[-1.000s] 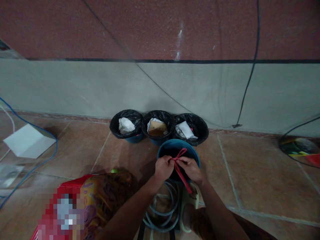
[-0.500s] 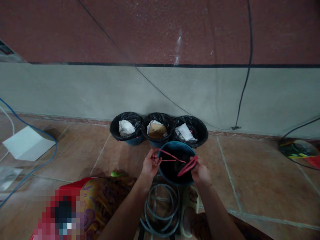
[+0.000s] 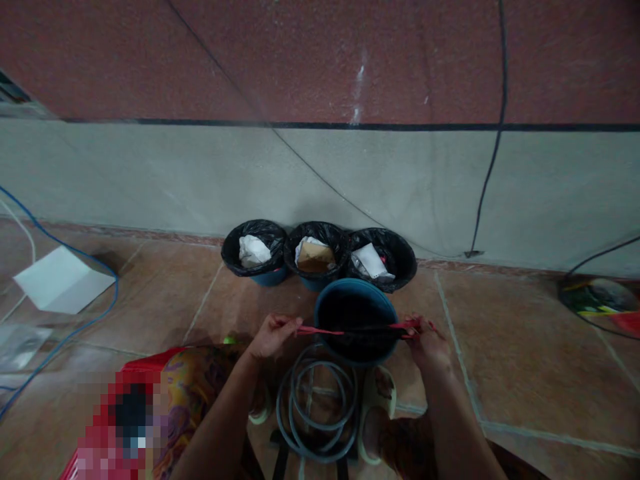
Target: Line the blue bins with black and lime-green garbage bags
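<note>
This is a plain utility space, perhaps in a home or workshop, though the pictures do not settle which: a tiled floor (image 3: 525, 347), a bare painted wall (image 3: 150, 173), loose cables (image 3: 116, 287), and three bag-lined buckets (image 3: 315, 248) holding waste.

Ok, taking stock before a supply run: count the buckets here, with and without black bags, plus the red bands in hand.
Buckets lined with black bags: 3
Blue bucket without a bag: 1
Red band, stretched between left hand and right hand: 1
Total: 5
</note>
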A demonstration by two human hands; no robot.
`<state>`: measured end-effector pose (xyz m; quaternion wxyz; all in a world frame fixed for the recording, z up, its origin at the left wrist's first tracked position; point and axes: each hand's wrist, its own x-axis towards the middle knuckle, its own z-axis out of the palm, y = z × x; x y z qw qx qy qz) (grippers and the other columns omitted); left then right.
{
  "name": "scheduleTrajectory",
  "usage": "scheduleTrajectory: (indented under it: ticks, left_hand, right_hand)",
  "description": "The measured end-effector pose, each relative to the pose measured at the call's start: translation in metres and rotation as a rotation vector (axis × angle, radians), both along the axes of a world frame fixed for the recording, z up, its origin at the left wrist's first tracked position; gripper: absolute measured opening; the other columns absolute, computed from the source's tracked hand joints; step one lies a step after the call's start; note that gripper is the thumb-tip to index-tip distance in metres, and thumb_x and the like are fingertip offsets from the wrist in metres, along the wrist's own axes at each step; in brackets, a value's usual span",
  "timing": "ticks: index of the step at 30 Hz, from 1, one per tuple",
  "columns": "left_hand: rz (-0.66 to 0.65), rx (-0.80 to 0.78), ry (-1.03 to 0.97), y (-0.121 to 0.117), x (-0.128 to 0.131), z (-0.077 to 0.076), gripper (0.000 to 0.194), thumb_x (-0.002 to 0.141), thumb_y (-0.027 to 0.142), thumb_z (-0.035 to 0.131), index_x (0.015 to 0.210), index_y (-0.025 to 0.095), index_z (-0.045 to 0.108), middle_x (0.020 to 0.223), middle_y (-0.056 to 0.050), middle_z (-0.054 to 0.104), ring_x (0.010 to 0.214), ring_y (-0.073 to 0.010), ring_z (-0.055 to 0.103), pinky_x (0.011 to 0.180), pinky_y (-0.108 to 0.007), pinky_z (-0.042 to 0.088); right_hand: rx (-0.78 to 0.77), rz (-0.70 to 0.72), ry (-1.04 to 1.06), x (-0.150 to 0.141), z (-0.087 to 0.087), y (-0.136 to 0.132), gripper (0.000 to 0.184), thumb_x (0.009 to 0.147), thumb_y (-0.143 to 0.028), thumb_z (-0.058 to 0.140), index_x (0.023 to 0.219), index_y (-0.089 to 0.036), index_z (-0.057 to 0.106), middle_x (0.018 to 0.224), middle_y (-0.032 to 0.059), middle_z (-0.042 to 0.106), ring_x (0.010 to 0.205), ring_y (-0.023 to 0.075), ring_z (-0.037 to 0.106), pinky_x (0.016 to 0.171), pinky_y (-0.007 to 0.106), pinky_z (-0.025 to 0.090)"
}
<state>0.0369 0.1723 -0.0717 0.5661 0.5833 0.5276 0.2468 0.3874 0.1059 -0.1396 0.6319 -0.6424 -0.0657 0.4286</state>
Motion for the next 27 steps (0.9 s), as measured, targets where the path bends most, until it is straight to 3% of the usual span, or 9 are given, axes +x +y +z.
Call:
scheduleTrajectory:
  ticks: [5,8,10,13,16,18,21,24,27]
  left_hand:
    - [-0.367,0.215,0.604,-0.021,-0.008,0.017,0.046,0.084,0.049,0.047,0.053,0.020,0.063,0.048,0.000,0.050,0.050,-0.0112,0.046,0.054,-0.023,0.031]
    - [-0.472,0.303,0.768,-0.034,-0.003,0.017,0.037,0.083,0.043,0.050,0.057,0.021,0.065,0.062,-0.003,0.064,0.067,-0.0168,0.059,0.068,-0.027,0.040]
    - [-0.508,0.308,0.813,-0.042,0.008,0.020,0.030,0.081,0.040,0.053,0.061,0.021,0.066,0.074,-0.006,0.069,0.078,-0.0208,0.062,0.079,-0.033,0.043]
    - [-0.478,0.349,0.877,-0.047,0.036,0.030,0.028,0.082,0.038,0.053,0.068,0.019,0.068,0.080,-0.009,0.070,0.083,-0.0250,0.064,0.095,-0.047,0.038]
    - [-0.388,0.421,0.876,-0.039,0.072,0.033,0.029,0.085,0.038,0.050,0.076,0.017,0.069,0.083,-0.011,0.069,0.084,-0.0257,0.064,0.101,-0.052,0.033]
    - [-0.392,0.433,0.819,-0.030,0.099,0.024,0.029,0.086,0.033,0.047,0.082,0.015,0.070,0.089,-0.014,0.068,0.087,-0.0247,0.064,0.096,-0.045,0.041]
    - [-0.566,0.351,0.768,-0.021,0.132,-0.007,0.024,0.081,0.017,0.049,0.092,0.013,0.070,0.097,-0.017,0.068,0.094,-0.0259,0.064,0.087,-0.038,0.049]
    - [-0.632,0.211,0.873,-0.019,0.145,-0.037,0.028,0.070,0.007,0.057,0.095,0.008,0.070,0.097,-0.021,0.068,0.095,-0.0319,0.064,0.084,-0.042,0.051]
    - [-0.559,0.262,0.941,-0.018,0.142,-0.050,0.046,0.069,0.007,0.058,0.115,0.003,0.062,0.128,-0.029,0.052,0.120,-0.0395,0.050,0.094,-0.052,0.045]
  right_hand:
    - [-0.150,-0.058,-0.169,0.021,0.015,-0.014,0.028,0.067,-0.040,0.060,0.084,-0.018,0.060,0.074,0.0032,0.066,0.051,0.0124,0.054,0.049,0.027,0.046]
    - [-0.371,-0.066,-0.675,0.013,0.036,-0.017,0.030,0.073,-0.039,0.054,0.088,-0.015,0.064,0.083,0.0108,0.068,0.067,0.0211,0.062,0.062,0.035,0.049]
    - [-0.330,0.020,-0.964,-0.007,0.050,-0.016,0.032,0.079,-0.038,0.050,0.095,-0.015,0.066,0.092,0.0133,0.069,0.077,0.0239,0.063,0.071,0.037,0.049]
    - [-0.041,0.540,-1.052,-0.047,0.053,-0.009,0.030,0.086,-0.033,0.043,0.101,-0.020,0.066,0.096,0.0087,0.071,0.082,0.0201,0.065,0.077,0.032,0.049]
    - [-0.177,1.112,-1.194,-0.075,0.030,0.001,0.031,0.084,-0.016,0.040,0.095,-0.020,0.069,0.095,0.0085,0.071,0.088,0.0199,0.065,0.082,0.030,0.047]
    - [-0.359,1.321,-1.255,-0.082,0.008,0.005,0.033,0.083,-0.011,0.039,0.095,-0.017,0.069,0.095,0.0105,0.071,0.092,0.0210,0.064,0.084,0.030,0.046]
    - [-0.445,1.440,-1.269,-0.081,-0.015,0.006,0.034,0.084,-0.011,0.039,0.102,-0.015,0.068,0.103,0.0127,0.069,0.097,0.0215,0.063,0.087,0.031,0.045]
    - [-0.476,1.457,-1.303,-0.078,-0.022,0.003,0.041,0.083,-0.008,0.038,0.115,-0.016,0.064,0.117,0.0158,0.063,0.103,0.0248,0.060,0.087,0.038,0.046]
    - [-0.566,1.317,-1.446,-0.075,-0.017,0.006,0.055,0.082,-0.005,0.037,0.133,-0.021,0.050,0.145,0.0166,0.040,0.121,0.0325,0.047,0.090,0.052,0.043]
